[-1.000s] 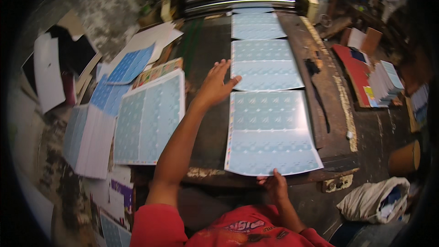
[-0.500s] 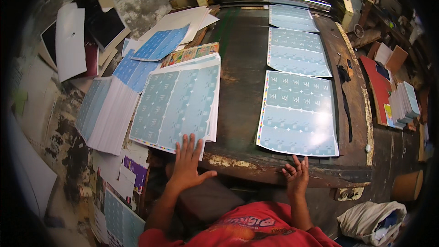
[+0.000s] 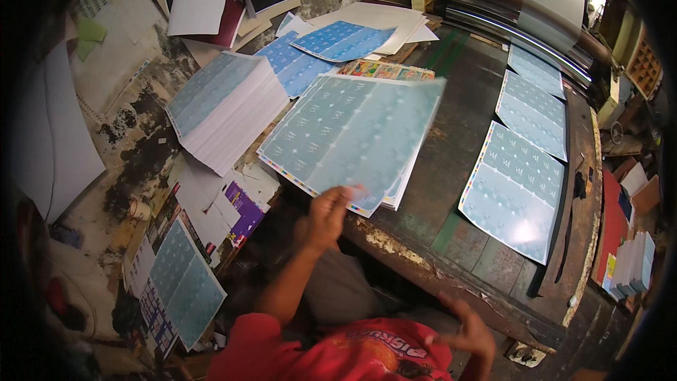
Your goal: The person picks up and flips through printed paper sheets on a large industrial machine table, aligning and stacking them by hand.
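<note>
Left hand (image 3: 327,217) pinching near edge of printed sheet (image 3: 352,130); right hand (image 3: 471,330) loosely spread.

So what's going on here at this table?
A person's left hand grips the near edge of the top blue-green printed sheet on a pile at the table's left side. The right hand is open and empty near the front edge. Three similar sheets lie in a row on the right, leading toward metal rollers.

Head-worn fisheye view, looking down, fairly near, above a worktable (image 3: 462,137)
</note>
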The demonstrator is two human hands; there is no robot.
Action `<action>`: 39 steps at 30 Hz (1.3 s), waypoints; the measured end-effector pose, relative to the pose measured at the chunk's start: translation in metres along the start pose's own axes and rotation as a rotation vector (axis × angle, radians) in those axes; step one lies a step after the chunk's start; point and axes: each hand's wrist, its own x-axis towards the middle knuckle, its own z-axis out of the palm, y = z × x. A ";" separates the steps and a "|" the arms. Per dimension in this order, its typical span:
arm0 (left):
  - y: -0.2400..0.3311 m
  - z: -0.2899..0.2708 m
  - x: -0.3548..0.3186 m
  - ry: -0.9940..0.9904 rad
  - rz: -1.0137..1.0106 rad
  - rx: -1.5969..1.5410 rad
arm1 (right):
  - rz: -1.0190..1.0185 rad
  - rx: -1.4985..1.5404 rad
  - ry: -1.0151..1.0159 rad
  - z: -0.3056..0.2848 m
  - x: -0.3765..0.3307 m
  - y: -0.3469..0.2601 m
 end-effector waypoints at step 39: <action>0.030 -0.011 -0.020 -0.045 0.420 0.586 | 0.161 1.371 0.790 0.048 0.105 0.084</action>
